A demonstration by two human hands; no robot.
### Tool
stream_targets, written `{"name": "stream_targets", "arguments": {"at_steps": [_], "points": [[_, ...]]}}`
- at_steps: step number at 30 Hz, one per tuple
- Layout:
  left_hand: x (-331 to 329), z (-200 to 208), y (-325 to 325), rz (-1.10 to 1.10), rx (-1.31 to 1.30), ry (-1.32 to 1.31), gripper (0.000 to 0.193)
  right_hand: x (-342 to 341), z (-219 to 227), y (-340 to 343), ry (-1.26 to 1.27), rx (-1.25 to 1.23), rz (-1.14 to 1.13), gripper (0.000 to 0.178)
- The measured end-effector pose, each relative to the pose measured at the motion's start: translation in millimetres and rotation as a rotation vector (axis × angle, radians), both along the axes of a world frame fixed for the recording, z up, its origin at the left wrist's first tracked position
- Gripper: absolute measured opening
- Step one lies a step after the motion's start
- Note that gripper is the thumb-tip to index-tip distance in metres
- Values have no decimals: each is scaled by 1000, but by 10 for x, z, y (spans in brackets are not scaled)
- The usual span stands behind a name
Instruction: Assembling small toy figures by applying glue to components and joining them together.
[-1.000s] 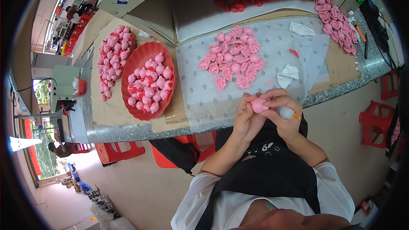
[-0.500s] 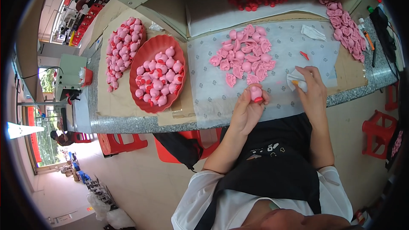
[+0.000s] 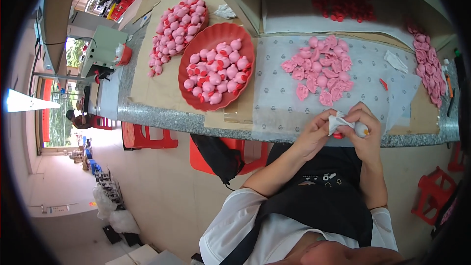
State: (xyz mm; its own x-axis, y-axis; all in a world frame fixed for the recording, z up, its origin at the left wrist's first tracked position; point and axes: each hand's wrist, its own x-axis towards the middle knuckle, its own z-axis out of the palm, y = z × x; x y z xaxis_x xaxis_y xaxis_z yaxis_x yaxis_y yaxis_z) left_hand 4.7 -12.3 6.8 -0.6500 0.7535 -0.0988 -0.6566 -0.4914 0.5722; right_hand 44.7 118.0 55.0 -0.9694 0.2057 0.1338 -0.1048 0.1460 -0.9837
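Observation:
My left hand (image 3: 316, 137) and my right hand (image 3: 368, 130) meet just past the near edge of the stone counter (image 3: 162, 118). Together they pinch a crumpled white scrap (image 3: 338, 119). A small pale round piece (image 3: 362, 129) sits in my right fingers, and a bit of red (image 3: 338, 136) shows under the scrap. Just beyond my hands, a heap of flat pink pieces (image 3: 321, 71) lies on a translucent dotted sheet (image 3: 279, 93). To the left stands a red dish (image 3: 230, 34) full of round pink figures with red parts.
A second pile of pink figures (image 3: 174, 32) lies on cardboard at the far left. Small red parts (image 3: 343, 0) are heaped at the back, more pink pieces (image 3: 429, 64) at the right. White scraps (image 3: 395, 61) and a red bit (image 3: 382, 84) rest on the sheet. Red stools (image 3: 147, 137) stand under the counter.
A second ago both hands held a pink piece. My right hand then reached onto the sheet and has come back; both hands now hold a white scrap instead.

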Motion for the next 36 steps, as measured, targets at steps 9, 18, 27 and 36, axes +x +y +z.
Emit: {"name": "stream_targets", "arguments": {"at_steps": [9,18,27,36], "points": [[-885,539,-884,754,-773,814,19,25,42,619,-115,553,-277,22],[-949,600,-574,540,-1215,1705,37,-444,256,841,117,542,-112,25],[-847,264,458,539,-1263,1889,28,-1911,-171,1159,13,780,-231,25],[-1123,312,629,476,-1186,1855,18,-2117,-237,1139,46,859,-199,24]]}}
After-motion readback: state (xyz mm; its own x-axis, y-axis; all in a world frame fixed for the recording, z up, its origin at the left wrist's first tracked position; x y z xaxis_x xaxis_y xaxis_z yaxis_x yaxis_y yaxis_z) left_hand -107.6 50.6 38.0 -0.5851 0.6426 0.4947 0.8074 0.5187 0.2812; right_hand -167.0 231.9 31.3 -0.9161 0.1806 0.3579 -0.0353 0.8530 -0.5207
